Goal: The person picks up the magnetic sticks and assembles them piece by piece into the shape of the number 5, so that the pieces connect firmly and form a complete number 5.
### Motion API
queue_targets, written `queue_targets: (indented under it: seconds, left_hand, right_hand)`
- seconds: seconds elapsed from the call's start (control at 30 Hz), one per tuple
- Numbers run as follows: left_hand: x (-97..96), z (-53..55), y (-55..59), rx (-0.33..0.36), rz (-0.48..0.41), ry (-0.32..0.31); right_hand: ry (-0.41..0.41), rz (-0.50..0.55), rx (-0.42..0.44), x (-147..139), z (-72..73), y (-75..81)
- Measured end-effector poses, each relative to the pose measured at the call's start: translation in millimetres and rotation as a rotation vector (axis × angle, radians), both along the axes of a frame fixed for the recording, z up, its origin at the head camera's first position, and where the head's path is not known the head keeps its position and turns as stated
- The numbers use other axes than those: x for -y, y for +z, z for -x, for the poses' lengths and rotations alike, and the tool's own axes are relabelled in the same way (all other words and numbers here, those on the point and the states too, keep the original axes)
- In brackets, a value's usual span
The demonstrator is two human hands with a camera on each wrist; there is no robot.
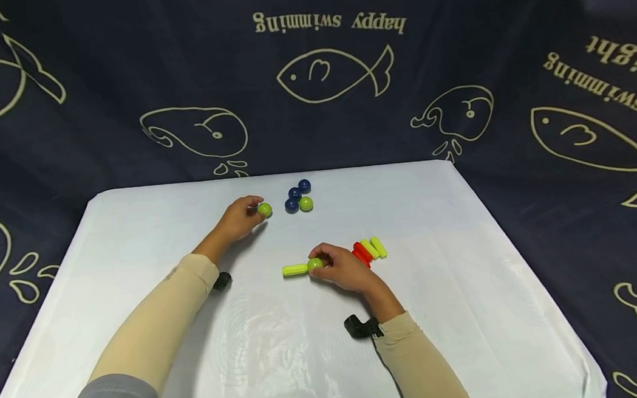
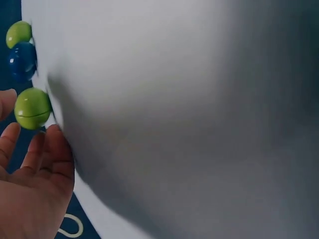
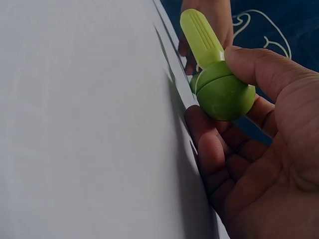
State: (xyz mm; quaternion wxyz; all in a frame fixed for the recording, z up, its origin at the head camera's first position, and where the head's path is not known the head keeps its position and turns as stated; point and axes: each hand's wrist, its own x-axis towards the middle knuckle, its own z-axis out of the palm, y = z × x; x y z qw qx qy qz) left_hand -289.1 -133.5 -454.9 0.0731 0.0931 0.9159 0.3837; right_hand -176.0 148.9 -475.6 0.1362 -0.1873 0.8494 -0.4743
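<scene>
My right hand (image 1: pixel 343 269) pinches a green ball (image 3: pixel 227 94) between thumb and fingers. A yellow-green ridged stick (image 1: pixel 295 270) projects from that ball, pointing left in the head view. My left hand (image 1: pixel 239 218) is at another green ball (image 1: pixel 264 210), farther back on the table. Its thumb and fingers surround this ball (image 2: pixel 33 108) loosely, with small gaps showing in the left wrist view. Just right of it sit several dark blue balls (image 1: pixel 294 194) and one more green ball (image 1: pixel 306 204).
Beyond my right hand lie red sticks (image 1: pixel 362 254) and two yellow-green sticks (image 1: pixel 374 248), side by side. Everything rests on a white-covered table (image 1: pixel 284 359). A dark blue cloth (image 1: pixel 336 131) with fish drawings hangs behind the back edge.
</scene>
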Motion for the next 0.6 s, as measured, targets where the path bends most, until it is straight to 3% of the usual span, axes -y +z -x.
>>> queue_targets:
  seconds: [0.33, 0.6]
  left_hand:
    - [-4.3, 3.3, -2.1, 0.038, 0.014, 0.043]
    - [-5.0, -2.4, -3.2, 0.029, -0.028, 0.057]
  right_hand:
    - [0.008, 0.014, 0.001, -0.2, 0.3, 0.1]
    - [0.002, 0.024, 0.01, 0.0, 0.2, -1.1]
